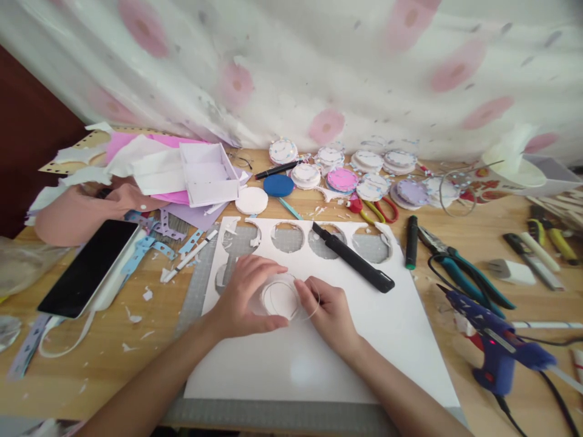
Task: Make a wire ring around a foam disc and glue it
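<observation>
Over the white foam board [319, 358], my left hand [243, 297] curves its thumb and fingers around the edge of a round white disc [281, 300]. The fingers on its far side are partly hidden. My right hand [328, 309] is closed at the disc's right side, with thumb and forefinger pinching a thin, clear ring-like strip [316, 311] that loops beside the disc. Just beyond my hands, a black craft knife [357, 261] lies across the board near its row of cut round holes. A grey cutting mat [194, 315] shows under the board.
Several decorated discs [342, 180] stand at the back beside a blue oval piece [278, 185]. Pliers [473, 273] and a blue glue gun [498, 352] lie right. A phone [88, 267], a white pen [190, 255] and a white box [207, 176] are left.
</observation>
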A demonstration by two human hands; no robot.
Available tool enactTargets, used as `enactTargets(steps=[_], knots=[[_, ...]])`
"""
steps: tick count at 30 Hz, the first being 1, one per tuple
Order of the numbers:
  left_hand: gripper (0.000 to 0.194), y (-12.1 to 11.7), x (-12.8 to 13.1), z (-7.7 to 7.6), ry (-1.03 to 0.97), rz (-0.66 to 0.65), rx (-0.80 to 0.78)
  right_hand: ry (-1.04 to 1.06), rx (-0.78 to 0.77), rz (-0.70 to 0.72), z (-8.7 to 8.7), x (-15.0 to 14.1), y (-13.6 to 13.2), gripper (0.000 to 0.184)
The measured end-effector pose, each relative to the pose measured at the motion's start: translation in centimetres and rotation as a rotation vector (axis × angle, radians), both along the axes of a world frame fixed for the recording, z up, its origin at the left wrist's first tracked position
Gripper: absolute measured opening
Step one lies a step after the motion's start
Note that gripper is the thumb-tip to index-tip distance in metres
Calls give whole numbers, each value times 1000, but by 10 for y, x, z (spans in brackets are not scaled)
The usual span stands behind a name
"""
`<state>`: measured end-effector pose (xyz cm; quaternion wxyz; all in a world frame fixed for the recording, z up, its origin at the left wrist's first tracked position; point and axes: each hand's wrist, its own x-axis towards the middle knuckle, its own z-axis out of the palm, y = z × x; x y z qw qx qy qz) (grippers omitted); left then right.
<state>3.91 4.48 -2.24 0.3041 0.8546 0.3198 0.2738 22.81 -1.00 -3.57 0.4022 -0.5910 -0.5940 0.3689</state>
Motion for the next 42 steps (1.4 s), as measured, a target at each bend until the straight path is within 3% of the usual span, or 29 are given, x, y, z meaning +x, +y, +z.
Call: enactTargets(steps=[6,10,14,20,23,30,42], knots=[[70,-1,-1,-1,-32,-65,-74,16,6,19,-3,0,1,43],[79,1,-1,-2,7,-110,-91,205,-101,-8,-1,1,6,46],[61,1,0,-1,76,-111,-130,396,-185,26,6,2,10,48],[40,-4,0,-1,-6,-31,-208,519,-210,274,10,5,13,44],[33,-7,1,0,-17,-12,-195,535,-188,342,9,3,14,46],[22,-12,5,8,-5,4,-102,529,-91,339,7,-4,19,48],[23,-14,3,1,-7,54,-88,474,-36,271,-12,-12,22,41]])
